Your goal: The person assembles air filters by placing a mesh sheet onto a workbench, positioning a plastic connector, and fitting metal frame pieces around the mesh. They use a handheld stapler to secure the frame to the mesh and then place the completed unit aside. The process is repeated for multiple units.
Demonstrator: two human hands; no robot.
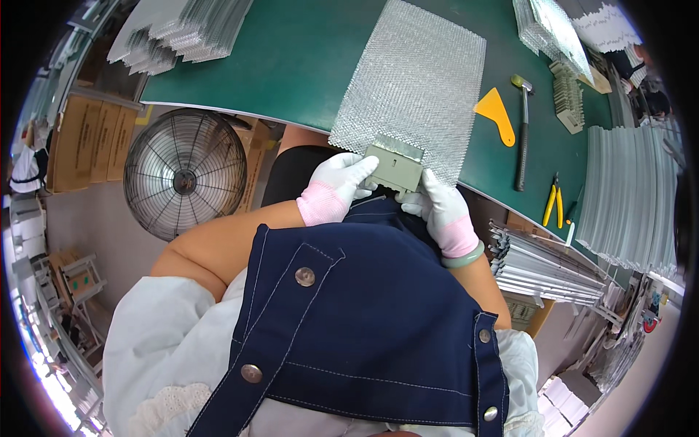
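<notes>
Block [395, 172] at the near edge of the mesh panel [415, 80]

Even pressure from both sides probably serves best, keeping the block square to the edge so the thin mesh does not bend. The left hand [339, 178] is closed on the block's left side, thumb on top; the right hand [441, 207] grips its lower right corner. Fingers underneath are mostly hidden. The block is just beyond the apron [364, 313], overlapping the panel's near edge; whether the two are joined cannot be told. The panel lies on the green table [291, 65], its near end past the table's edge. To its right lie a scraper [496, 116], a hammer [523, 135] and, nearer the person, pliers [554, 204].
</notes>
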